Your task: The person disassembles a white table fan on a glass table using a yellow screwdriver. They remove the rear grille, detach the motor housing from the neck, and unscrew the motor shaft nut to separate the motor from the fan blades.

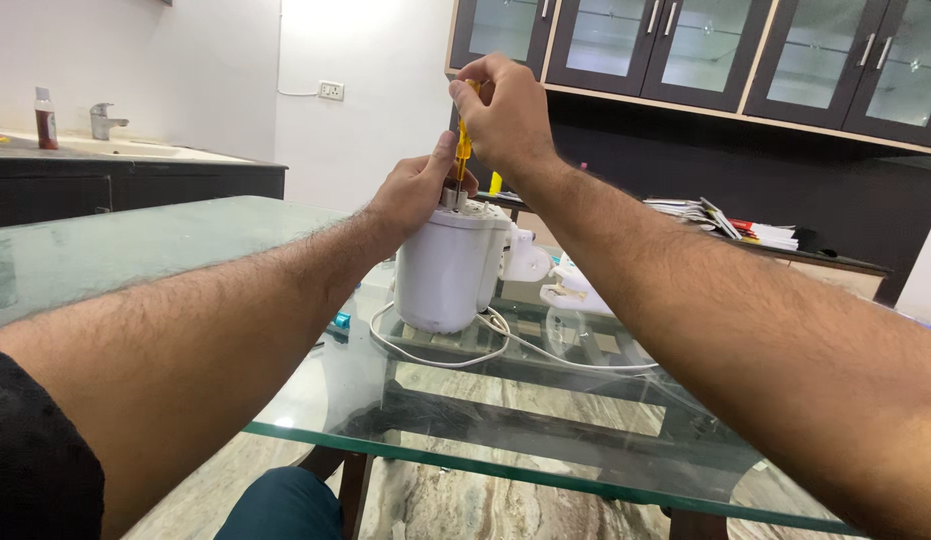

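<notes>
Right hand [505,115] raised above the white cylindrical appliance [447,265], fingers closed around the top of a yellow screwdriver [463,148] held upright, tip going down into the top of the appliance. Left hand [417,190] resting on the upper rim of the same appliance, thumb up beside the shaft of the screwdriver, fingers curled over the top edge (exact grip on the far side hidden). Appliance standing upright on the glass desk [165,250], near the middle, with a white cord [440,355] lying in loops around its base. Just beside it, to the right, other white plastic parts [570,285], also on the glass. Farther back, a dark counter with a stack of papers [730,222], and glass-door cabinets [705,45] on the wall above. At far left, a sink counter with a tap [103,118] and a small bottle [46,117].
</notes>
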